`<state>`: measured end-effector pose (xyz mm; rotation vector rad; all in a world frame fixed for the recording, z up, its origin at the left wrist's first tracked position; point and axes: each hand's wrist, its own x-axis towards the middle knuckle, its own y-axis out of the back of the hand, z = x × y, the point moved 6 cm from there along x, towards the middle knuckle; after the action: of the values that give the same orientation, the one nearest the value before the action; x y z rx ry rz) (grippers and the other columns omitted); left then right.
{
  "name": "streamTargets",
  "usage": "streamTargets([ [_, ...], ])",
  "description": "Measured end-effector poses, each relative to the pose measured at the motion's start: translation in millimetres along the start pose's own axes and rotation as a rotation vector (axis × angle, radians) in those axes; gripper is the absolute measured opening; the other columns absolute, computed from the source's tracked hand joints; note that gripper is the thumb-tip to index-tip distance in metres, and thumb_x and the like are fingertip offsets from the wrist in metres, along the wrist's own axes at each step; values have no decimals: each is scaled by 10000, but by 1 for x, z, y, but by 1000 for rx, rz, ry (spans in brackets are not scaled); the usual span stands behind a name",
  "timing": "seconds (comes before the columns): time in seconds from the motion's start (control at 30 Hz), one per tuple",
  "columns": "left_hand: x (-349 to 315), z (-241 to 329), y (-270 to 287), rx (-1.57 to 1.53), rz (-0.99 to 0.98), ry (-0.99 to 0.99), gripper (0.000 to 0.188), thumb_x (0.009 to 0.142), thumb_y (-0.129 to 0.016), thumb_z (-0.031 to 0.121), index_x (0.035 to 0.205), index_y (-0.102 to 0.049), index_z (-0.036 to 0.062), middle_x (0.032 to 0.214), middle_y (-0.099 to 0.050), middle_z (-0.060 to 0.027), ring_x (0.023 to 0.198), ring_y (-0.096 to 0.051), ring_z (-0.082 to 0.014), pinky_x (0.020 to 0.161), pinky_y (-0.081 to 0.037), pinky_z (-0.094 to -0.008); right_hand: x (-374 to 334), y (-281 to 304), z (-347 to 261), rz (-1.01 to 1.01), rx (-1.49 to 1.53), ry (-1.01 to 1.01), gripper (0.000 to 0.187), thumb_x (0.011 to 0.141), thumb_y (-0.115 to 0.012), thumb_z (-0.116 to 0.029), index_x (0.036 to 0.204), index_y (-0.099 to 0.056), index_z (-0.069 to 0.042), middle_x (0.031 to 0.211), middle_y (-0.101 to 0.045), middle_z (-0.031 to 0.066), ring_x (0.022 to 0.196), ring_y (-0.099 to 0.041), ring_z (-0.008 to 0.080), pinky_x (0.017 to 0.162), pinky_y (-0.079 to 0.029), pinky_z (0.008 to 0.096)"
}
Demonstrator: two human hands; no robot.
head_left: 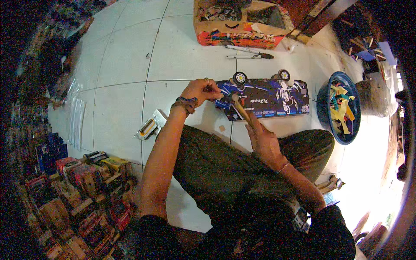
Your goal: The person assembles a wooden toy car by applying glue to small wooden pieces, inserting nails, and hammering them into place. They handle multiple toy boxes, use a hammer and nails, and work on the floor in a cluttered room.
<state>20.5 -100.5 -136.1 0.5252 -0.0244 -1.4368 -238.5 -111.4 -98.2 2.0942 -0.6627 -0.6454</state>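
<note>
On the tiled floor in front of my crossed legs lies a toy vehicle body (pixel 264 96), dark blue with printed pictures. It rests on its side, and two black wheels with pale hubs (pixel 239 78) show along its far edge. My right hand (pixel 265 145) grips the wooden handle of a hammer (pixel 243 112), whose head is over the toy's left end. Close beside that head, my left hand (pixel 197 92) pinches at the toy's left end. Whatever sits between its fingertips is too small to make out.
A staple gun (pixel 151 125) lies left of the toy. Beyond it are a long-handled cutting tool (pixel 249 53) and a cardboard box (pixel 242 40) of small pieces. A blue basin (pixel 323 108) of coloured strips stands right. Stacked wooden toys (pixel 86 182) fill the lower left; another hammer (pixel 331 184) lies right.
</note>
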Motion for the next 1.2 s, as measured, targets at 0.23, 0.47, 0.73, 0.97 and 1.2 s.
streamTargets([
  [0.23,0,1,0,19,-3,-19,187,814,-805,186,865,-687,49,856,-711,-52,785,-679,-146,748,-559,-306,2,-3,5,10,-73,71,511,975,-576,-181,1450,-388,-152,1090,-672,258,830,-683,421,665,-559,503],
  [0.47,0,3,2,-11,5,-39,237,796,-825,250,867,-702,61,839,-705,-48,771,-677,-150,748,-547,-303,0,-6,8,106,-89,181,558,993,-532,-302,1488,-309,-175,854,-657,199,617,-651,387,519,-544,518],
  [0.73,-1,-5,-3,-161,-20,-4,208,800,-819,198,867,-691,48,840,-704,-47,757,-669,-142,723,-546,-294,1,-2,7,105,-71,212,564,994,-522,-284,1499,-292,-186,852,-649,203,615,-650,389,512,-549,504],
  [0.97,1,-7,-2,-95,5,-56,214,785,-830,171,864,-676,44,837,-711,-51,744,-672,-137,700,-543,-283,11,6,-1,61,-131,172,579,974,-558,-223,1496,-311,-174,867,-672,213,627,-651,390,513,-538,512],
  [1.2,-2,2,1,-164,3,-90,184,796,-808,133,882,-678,35,833,-709,-55,743,-679,-139,687,-552,-295,15,22,-11,9,-18,234,591,964,-569,-209,1496,-314,-165,808,-671,207,646,-659,375,539,-538,511],
])
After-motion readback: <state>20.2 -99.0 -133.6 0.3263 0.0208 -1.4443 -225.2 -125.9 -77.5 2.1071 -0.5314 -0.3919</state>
